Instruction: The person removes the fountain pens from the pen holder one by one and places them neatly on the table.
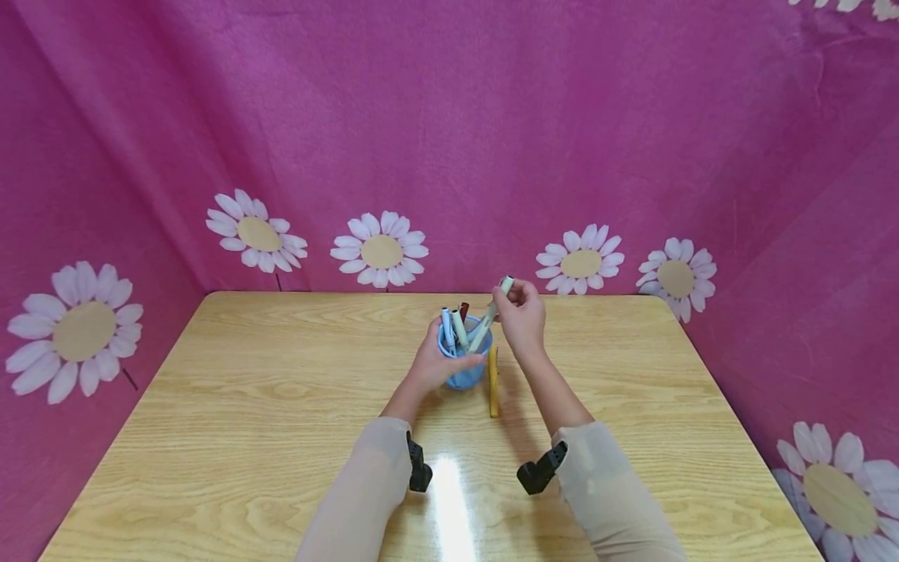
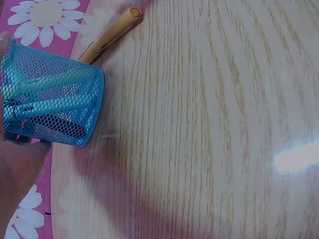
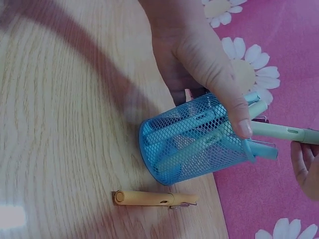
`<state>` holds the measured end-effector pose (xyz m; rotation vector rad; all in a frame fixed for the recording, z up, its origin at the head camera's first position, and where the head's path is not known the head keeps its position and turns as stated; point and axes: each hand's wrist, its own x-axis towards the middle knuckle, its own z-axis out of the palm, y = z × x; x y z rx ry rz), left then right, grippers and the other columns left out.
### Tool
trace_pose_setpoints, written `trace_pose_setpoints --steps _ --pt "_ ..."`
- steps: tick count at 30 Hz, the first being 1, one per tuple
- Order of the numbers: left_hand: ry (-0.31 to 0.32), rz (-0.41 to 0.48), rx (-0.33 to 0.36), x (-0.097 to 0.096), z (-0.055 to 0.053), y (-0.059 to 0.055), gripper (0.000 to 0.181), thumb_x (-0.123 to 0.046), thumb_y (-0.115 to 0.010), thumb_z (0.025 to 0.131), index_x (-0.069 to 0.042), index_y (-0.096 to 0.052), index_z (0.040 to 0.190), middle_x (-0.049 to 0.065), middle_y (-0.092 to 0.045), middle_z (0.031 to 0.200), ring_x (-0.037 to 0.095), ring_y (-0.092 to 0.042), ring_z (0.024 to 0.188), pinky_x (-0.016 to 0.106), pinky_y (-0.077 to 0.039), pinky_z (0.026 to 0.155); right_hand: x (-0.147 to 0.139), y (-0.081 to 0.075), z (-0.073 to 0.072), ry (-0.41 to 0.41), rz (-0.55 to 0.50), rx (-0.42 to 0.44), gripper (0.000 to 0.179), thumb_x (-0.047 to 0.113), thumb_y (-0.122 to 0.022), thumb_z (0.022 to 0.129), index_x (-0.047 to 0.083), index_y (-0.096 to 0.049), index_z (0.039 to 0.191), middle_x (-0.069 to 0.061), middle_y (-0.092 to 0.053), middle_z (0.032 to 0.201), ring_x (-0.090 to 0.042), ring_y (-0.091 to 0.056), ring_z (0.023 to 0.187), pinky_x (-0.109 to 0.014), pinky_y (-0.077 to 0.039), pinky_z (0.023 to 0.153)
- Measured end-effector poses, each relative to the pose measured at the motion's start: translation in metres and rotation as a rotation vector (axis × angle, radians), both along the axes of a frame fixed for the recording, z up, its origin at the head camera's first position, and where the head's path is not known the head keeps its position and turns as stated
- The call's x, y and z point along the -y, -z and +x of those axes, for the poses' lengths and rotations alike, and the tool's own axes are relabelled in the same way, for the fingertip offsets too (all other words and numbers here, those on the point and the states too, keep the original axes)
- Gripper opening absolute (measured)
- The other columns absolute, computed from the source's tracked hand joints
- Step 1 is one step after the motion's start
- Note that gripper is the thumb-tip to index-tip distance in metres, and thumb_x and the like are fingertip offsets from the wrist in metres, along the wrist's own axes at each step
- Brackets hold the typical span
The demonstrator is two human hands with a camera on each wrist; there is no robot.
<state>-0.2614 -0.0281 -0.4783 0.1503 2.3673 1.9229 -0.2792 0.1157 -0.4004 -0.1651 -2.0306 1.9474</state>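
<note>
My left hand (image 1: 430, 365) grips a blue mesh pen holder (image 1: 465, 379), its thumb lying across the near side by the rim. Several pens stand in the holder, among them a light blue pen (image 1: 445, 321), a pale green pen (image 1: 459, 326) and a dark red pen (image 1: 464, 308). Between thumb and fingers, my right hand (image 1: 525, 318) pinches the upper end of another pale green pen (image 3: 279, 131). That pen slants, with its lower end inside the holder's mouth. Just right of the holder, a yellow pen (image 3: 144, 198) lies on the table, touched by neither hand.
The wood-grain table (image 1: 281, 437) ends at a pink curtain (image 1: 449, 140) with daisy prints, which hangs at the back and both sides. Black wrist cameras (image 1: 419, 466) sit on the sleeves. A bright reflection shows on the near tabletop.
</note>
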Motion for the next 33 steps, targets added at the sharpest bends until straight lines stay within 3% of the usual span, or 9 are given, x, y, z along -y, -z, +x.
trace_pose_setpoints --steps 9,21,26,33 --pt "0.006 -0.016 0.005 0.000 -0.002 0.001 0.098 -0.031 -0.085 0.067 -0.022 -0.023 0.144 0.003 -0.045 0.138 0.019 -0.043 0.126 0.039 -0.033 0.109 -0.008 -0.002 -0.004 0.037 -0.086 -0.011 0.020 0.008 -0.062 0.086 -0.004 -0.057 0.102 0.008 -0.055 0.068 0.001 -0.055 0.051 -0.018 -0.052 0.049" --pt "0.002 -0.020 -0.003 0.001 -0.002 0.004 0.101 -0.032 -0.085 0.066 -0.020 -0.024 0.145 0.007 -0.046 0.136 0.022 -0.044 0.125 0.041 -0.034 0.108 -0.015 -0.008 -0.003 0.041 -0.126 -0.008 0.021 0.005 -0.060 0.087 -0.007 -0.057 0.104 0.009 -0.055 0.067 0.000 -0.056 0.051 -0.018 -0.052 0.048" --pt "-0.008 -0.046 0.024 0.001 -0.002 0.004 0.103 -0.037 -0.085 0.065 -0.023 -0.022 0.146 0.005 -0.042 0.140 0.021 -0.041 0.128 0.043 -0.033 0.109 -0.018 -0.009 -0.002 0.033 -0.120 0.013 0.021 0.005 -0.061 0.087 -0.007 -0.058 0.103 0.010 -0.055 0.066 0.000 -0.055 0.050 -0.018 -0.052 0.048" --pt "-0.010 -0.008 0.014 0.000 0.000 0.002 0.098 -0.027 -0.086 0.066 -0.022 -0.026 0.144 0.007 -0.046 0.138 0.023 -0.043 0.127 0.042 -0.034 0.108 -0.025 -0.005 -0.004 0.038 -0.056 0.041 0.027 0.009 -0.061 0.087 -0.007 -0.058 0.109 0.008 -0.054 0.069 0.000 -0.054 0.053 -0.017 -0.052 0.050"
